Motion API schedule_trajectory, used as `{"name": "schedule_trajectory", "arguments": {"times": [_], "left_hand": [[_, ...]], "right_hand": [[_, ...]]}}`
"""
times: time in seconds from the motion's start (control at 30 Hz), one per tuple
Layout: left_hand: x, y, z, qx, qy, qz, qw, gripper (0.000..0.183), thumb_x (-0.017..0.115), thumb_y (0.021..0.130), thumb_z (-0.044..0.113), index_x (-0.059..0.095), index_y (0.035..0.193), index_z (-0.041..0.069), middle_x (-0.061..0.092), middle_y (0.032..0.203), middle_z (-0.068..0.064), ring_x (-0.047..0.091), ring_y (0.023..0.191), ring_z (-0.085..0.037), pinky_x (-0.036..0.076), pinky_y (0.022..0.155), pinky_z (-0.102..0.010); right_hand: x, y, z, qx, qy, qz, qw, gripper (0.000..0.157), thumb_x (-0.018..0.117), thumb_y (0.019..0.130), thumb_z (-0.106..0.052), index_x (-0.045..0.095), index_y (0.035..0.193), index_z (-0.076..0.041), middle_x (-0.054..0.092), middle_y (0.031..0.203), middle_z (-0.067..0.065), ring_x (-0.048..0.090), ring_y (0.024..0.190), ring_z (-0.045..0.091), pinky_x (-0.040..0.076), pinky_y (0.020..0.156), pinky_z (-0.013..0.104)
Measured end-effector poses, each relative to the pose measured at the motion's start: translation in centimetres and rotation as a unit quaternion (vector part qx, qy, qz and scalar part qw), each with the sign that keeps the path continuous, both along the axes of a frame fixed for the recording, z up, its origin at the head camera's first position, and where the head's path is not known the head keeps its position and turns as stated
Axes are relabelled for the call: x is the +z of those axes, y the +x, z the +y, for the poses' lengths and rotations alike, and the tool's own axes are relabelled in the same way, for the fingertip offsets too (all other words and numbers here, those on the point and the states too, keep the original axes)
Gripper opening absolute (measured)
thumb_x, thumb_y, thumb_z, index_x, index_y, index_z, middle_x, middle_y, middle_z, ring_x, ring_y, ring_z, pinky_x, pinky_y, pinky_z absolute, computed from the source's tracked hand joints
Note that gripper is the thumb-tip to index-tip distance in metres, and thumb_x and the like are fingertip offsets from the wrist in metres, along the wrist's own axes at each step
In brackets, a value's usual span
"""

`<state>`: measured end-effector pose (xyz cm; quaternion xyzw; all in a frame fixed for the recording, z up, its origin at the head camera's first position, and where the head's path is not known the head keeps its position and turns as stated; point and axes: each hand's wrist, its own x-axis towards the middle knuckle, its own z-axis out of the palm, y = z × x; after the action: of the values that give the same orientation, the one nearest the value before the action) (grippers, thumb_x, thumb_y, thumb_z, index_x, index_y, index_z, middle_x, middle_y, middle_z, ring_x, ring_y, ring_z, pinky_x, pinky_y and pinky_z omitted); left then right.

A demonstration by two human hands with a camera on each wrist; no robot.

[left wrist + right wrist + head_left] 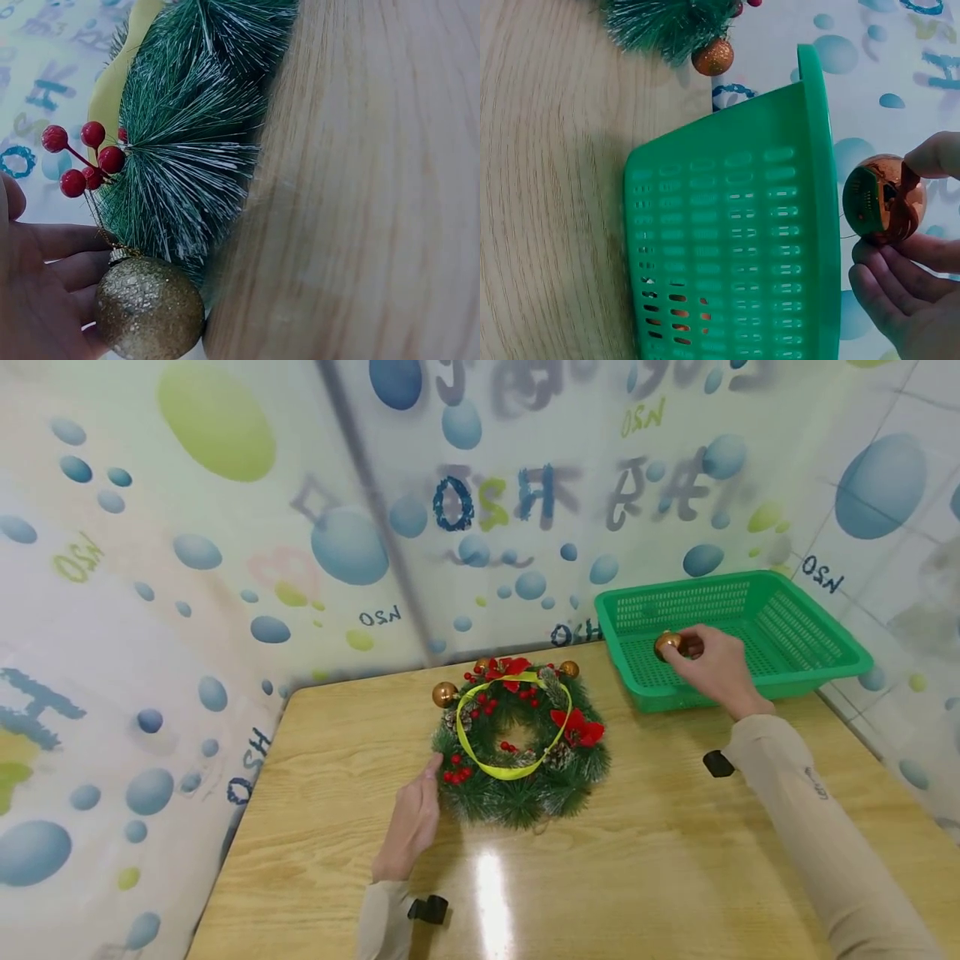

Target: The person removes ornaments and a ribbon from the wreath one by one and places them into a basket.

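A green wreath [517,802] lies on the table, trimmed with red flowers [579,728], red berries, pine cones, glittery gold balls [445,694] and a yellow ribbon loop [510,772]. My left hand [416,810] rests against its left side with fingers extended. In the left wrist view those fingers lie behind a glittery gold ball [150,309] hanging below some berries. Between thumb and fingertips, my right hand [712,664] pinches a shiny copper-coloured bauble [885,199]. In the head view this bauble appears over the green basket [652,700], raised above its rim.
The basket stands at the table's back right, near the wall. Orange-brown patches show through its lower slots in the right wrist view. Patterned walls [480,602] border the wooden table [337,735] at the back and sides.
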<state>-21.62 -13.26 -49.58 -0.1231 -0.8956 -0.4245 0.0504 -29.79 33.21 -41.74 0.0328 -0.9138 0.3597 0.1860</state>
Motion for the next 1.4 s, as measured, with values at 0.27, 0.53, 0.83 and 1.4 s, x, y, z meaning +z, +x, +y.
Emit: {"name": "schedule_trajectory", "arguments": {"times": [0.27,0.53,0.83,1.4], "left_hand": [[-0.1,0.1,-0.1,0.004,0.005,-0.004,1.0,0.054,0.016,0.113,0.021,0.042,0.147,-0.011,0.043,0.153,-0.026,0.048,0.138,-0.046,0.034,0.121,-0.052],[0.0,0.2,-0.1,0.005,0.006,0.007,0.9999,0.053,0.017,0.113,0.02,0.044,0.146,-0.012,0.045,0.152,-0.026,0.041,0.143,-0.042,0.036,0.12,-0.052],[0.0,0.1,-0.1,0.005,0.011,-0.001,0.9999,0.054,0.016,0.113,0.022,0.043,0.146,-0.011,0.045,0.153,-0.025,0.04,0.145,-0.042,0.034,0.122,-0.053],[-0.1,0.3,-0.2,-0.002,0.001,-0.004,1.0,0.053,0.016,0.114,0.021,0.043,0.147,-0.011,0.043,0.154,-0.024,0.04,0.145,-0.039,0.035,0.121,-0.051]], "right_hand": [[0.1,-0.4,1.1,-0.019,0.007,-0.017,1.0,0.045,0.057,0.1,-0.035,0.065,0.114,0.007,0.067,0.107,0.031,0.063,0.094,0.039,0.052,0.079,0.055],[0.1,-1.3,3.1,-0.036,0.015,-0.045,0.998,0.049,0.057,0.1,-0.036,0.063,0.116,0.009,0.066,0.109,0.033,0.063,0.098,0.042,0.052,0.083,0.059],[-0.4,-1.9,4.7,-0.04,0.046,-0.051,0.997,0.051,0.058,0.1,-0.033,0.061,0.117,0.014,0.065,0.109,0.037,0.062,0.096,0.046,0.051,0.081,0.062],[-0.4,-2.2,5.8,-0.062,0.066,-0.059,0.994,0.061,0.052,0.102,-0.033,0.05,0.125,0.023,0.054,0.117,0.044,0.054,0.105,0.055,0.047,0.088,0.069]]}}
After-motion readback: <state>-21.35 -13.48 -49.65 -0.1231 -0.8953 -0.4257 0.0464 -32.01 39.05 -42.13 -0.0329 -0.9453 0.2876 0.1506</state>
